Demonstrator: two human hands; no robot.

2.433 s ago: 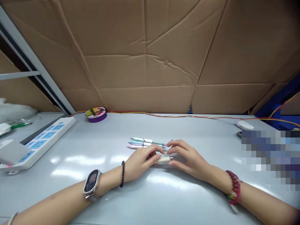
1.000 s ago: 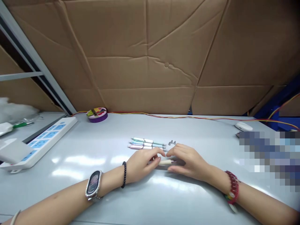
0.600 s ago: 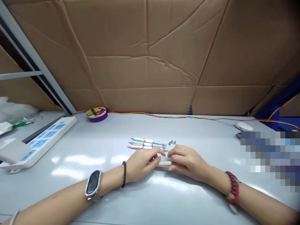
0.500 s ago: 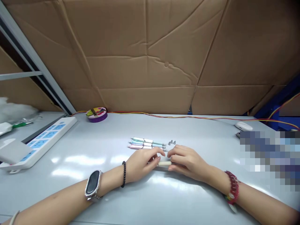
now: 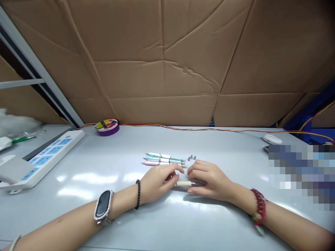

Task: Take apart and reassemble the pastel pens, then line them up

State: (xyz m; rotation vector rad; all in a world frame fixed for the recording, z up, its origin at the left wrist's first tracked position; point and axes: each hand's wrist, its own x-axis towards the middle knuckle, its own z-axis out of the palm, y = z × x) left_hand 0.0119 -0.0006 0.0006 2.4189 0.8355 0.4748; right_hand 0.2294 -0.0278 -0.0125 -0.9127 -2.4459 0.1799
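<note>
Both my hands meet at the middle of the grey table (image 5: 183,223) around a cream-coloured pen (image 5: 183,183) that lies between them. My left hand (image 5: 159,181), with a watch and a dark bead bracelet on its wrist, pinches the pen's left end. My right hand (image 5: 209,179), with a red bracelet, curls its fingers over the pen's right end, hiding the tip. Just behind my hands lie three pastel pens (image 5: 163,159) side by side, and beside them two small grey metal pen tips (image 5: 192,157).
A white power strip (image 5: 47,157) with blue sockets runs along the left. A purple tape roll (image 5: 107,127) and a red-yellow wire (image 5: 209,130) sit at the back by the cardboard wall (image 5: 167,59). A white mouse (image 5: 272,139) is at the far right.
My hands have stayed together on the cream pen, with only small finger shifts. My right hand drew back a little, which uncovered the small grey tips behind it.
</note>
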